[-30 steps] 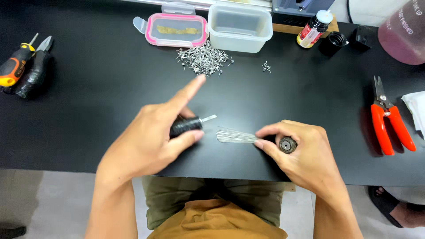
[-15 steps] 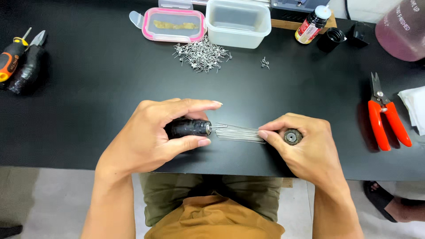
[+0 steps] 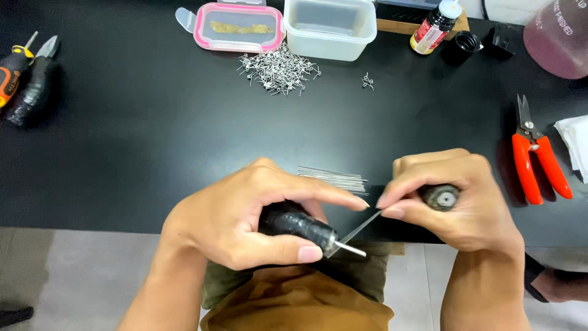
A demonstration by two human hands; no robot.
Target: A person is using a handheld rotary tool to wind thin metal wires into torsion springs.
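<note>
left hand (image 3: 245, 220) fingers curled tight round one black-taped tool (image 3: 297, 224) at the table edge, right hand (image 3: 456, 199) pinching one thin wire (image 3: 361, 227) against its tip, one straight-wire bundle (image 3: 334, 178) just behind, two tubs beyond.

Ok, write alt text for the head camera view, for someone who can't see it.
Over a black table, a person's left hand grips a black-taped tool with a metal tip, while the right hand pinches a thin wire against that tip. Straight wires lie just beyond the hands; bent metal pieces, containers and red snips sit farther off.
</note>
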